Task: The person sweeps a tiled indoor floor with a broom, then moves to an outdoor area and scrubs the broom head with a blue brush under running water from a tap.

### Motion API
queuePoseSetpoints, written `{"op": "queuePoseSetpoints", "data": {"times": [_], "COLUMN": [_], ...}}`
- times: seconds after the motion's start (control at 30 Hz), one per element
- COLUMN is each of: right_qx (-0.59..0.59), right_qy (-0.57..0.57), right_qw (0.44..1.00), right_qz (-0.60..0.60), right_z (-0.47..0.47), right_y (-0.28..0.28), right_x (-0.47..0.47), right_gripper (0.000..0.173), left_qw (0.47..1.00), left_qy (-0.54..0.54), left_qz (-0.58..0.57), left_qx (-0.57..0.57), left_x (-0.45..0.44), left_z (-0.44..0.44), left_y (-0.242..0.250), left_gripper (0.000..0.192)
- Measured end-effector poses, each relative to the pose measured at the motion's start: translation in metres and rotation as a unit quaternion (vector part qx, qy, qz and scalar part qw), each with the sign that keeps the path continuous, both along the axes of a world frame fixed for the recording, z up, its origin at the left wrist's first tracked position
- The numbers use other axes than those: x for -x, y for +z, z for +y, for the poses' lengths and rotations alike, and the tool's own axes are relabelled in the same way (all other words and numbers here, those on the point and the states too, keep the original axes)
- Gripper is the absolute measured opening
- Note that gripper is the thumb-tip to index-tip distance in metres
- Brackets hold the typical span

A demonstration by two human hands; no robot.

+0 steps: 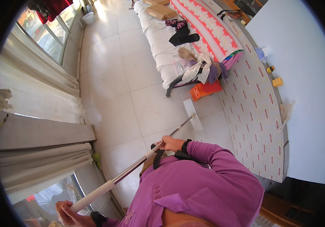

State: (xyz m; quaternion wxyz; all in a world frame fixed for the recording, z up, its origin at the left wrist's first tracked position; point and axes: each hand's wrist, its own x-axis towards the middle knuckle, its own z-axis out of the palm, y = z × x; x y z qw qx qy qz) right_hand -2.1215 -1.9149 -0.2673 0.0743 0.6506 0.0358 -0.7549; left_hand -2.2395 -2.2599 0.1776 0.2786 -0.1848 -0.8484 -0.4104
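A flat mop's long metal pole (132, 166) runs diagonally from the lower left up to its white rectangular head (192, 115), which lies on the tiled floor. My left hand (69, 214) is closed around the thick pale grip at the pole's upper end. Further down the pole, my right hand (171, 143) grips it in front of my body. The mop head rests near the orange box (206, 90) at the foot of the bed, without touching it. Whatever is under the head is hidden.
The bed (154, 51) holds clothes, cardboard and a flowered quilt; its dark metal leg (168, 93) stands on the floor. A patterned ledge (253, 113) runs along the right. Curtains (37, 71) and windows line the left; a white bucket (88, 18) stands farther off.
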Motion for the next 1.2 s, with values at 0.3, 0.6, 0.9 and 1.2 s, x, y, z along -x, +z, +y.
{"op": "queuePoseSetpoints", "data": {"times": [0.3,0.6,0.9,1.2], "right_qx": [0.054,0.099,0.161,0.257], "right_qy": [0.168,0.133,0.209,0.276], "right_qw": [0.982,0.972,0.918,0.826], "right_qz": [0.062,0.17,0.297,0.418], "right_z": [-0.082,-0.035,0.082,0.142], "right_y": [0.03,0.041,0.088,0.104], "right_x": [0.155,0.329,0.507,0.621], "right_gripper": [0.01,0.005,0.009,0.009], "left_qw": [0.978,0.886,0.825,0.909], "left_qy": [0.137,0.315,0.396,0.379], "left_qz": [0.156,0.259,0.246,0.1], "left_qx": [-0.005,0.219,0.321,0.146], "left_x": [0.026,0.068,0.164,0.336], "left_z": [-0.083,-0.039,0.089,0.228], "left_y": [0.02,0.035,0.038,-0.066], "left_gripper": [0.027,0.023,0.028,0.028]}}
